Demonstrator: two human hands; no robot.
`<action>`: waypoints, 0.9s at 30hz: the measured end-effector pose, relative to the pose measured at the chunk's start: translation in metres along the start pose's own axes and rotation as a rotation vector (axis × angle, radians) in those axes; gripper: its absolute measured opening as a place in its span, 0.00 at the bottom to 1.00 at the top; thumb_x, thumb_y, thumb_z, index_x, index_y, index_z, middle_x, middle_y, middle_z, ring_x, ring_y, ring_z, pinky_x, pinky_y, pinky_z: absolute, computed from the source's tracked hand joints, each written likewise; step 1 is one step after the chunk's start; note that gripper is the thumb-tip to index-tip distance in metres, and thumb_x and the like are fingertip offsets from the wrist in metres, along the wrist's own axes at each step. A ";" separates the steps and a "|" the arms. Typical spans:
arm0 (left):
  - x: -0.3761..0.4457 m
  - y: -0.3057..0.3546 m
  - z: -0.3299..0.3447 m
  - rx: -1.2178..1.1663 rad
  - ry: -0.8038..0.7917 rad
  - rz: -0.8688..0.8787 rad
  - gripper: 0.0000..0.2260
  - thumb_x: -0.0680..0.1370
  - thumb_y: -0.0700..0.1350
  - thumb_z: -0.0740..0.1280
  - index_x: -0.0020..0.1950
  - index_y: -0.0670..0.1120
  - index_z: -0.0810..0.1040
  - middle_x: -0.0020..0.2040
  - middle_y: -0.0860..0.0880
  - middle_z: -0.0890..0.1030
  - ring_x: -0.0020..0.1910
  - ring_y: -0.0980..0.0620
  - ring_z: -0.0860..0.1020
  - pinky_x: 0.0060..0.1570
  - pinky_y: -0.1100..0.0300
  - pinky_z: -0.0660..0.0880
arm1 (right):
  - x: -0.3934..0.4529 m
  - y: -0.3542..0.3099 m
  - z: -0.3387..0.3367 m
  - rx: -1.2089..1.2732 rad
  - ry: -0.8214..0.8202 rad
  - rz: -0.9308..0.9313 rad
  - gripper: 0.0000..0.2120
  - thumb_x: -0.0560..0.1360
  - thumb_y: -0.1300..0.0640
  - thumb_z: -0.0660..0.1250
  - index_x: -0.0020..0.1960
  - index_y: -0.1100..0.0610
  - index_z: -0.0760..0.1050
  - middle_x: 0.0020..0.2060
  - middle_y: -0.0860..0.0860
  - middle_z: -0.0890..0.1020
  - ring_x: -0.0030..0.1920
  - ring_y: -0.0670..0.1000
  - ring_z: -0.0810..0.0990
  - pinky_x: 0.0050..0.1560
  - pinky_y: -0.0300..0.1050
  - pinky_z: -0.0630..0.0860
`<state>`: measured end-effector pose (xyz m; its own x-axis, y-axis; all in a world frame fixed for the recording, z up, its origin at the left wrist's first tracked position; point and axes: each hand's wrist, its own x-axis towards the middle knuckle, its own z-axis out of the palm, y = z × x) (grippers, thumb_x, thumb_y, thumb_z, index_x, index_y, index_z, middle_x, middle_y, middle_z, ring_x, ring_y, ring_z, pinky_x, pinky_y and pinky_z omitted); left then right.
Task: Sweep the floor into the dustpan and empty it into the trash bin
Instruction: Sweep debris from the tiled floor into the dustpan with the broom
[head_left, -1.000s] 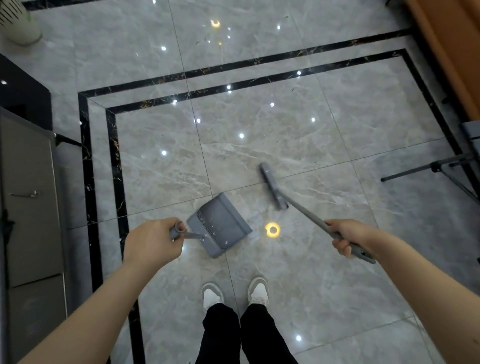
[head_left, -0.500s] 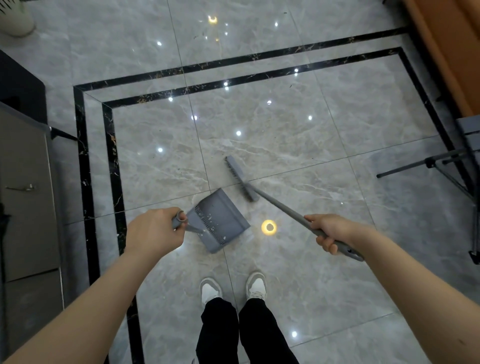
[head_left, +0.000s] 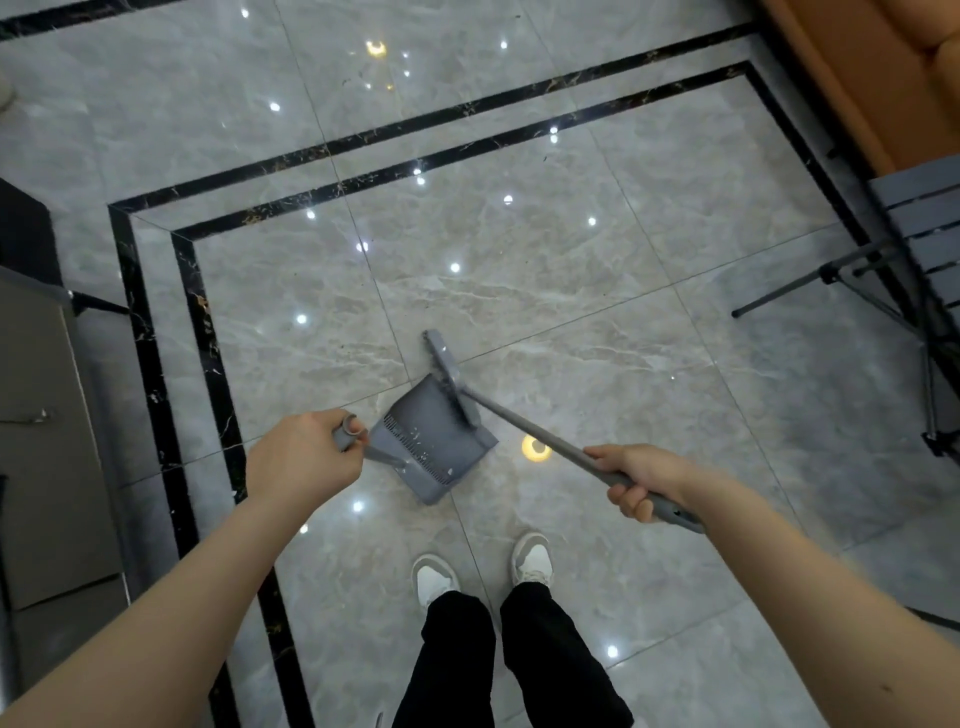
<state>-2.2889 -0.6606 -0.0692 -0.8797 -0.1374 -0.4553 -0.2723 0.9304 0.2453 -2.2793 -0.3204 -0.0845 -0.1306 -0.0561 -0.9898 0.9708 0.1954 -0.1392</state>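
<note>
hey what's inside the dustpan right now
The broom head lies across the open mouth of the grey dustpan. Small pale specks dot the pan's floor. Whatever sits under the bristles is covered, so I cannot tell what is being swept in.

Your dustpan (head_left: 434, 447) sits on the floor (head_left: 545, 291) just ahead of your shoes (head_left: 531, 558), left hand (head_left: 304, 460) on its handle at its left. The broom head (head_left: 451, 376) lies across its far-right edge, right hand (head_left: 641, 480) further right.
</note>
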 end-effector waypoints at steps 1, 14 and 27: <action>-0.001 0.000 -0.001 -0.012 -0.006 -0.009 0.06 0.74 0.49 0.64 0.41 0.56 0.80 0.33 0.53 0.79 0.34 0.50 0.78 0.34 0.57 0.77 | -0.004 0.000 -0.008 0.004 0.026 -0.021 0.19 0.83 0.58 0.49 0.72 0.46 0.63 0.23 0.51 0.65 0.14 0.43 0.58 0.14 0.28 0.57; -0.026 0.066 0.031 0.058 -0.055 0.158 0.07 0.75 0.49 0.63 0.44 0.54 0.82 0.33 0.52 0.78 0.33 0.49 0.76 0.29 0.62 0.67 | 0.003 0.054 -0.110 -0.280 0.453 -0.063 0.21 0.79 0.67 0.46 0.65 0.60 0.70 0.27 0.56 0.69 0.20 0.52 0.65 0.19 0.37 0.64; -0.030 0.105 0.051 0.117 0.033 0.173 0.05 0.74 0.50 0.65 0.44 0.54 0.81 0.35 0.50 0.79 0.36 0.46 0.77 0.32 0.61 0.70 | -0.016 0.083 -0.106 0.125 0.037 0.021 0.20 0.83 0.59 0.48 0.73 0.47 0.61 0.21 0.50 0.64 0.13 0.42 0.57 0.14 0.27 0.56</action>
<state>-2.2712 -0.5415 -0.0739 -0.9222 0.0186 -0.3863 -0.0706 0.9739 0.2155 -2.2181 -0.2000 -0.0835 -0.1148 -0.0168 -0.9932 0.9906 0.0729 -0.1157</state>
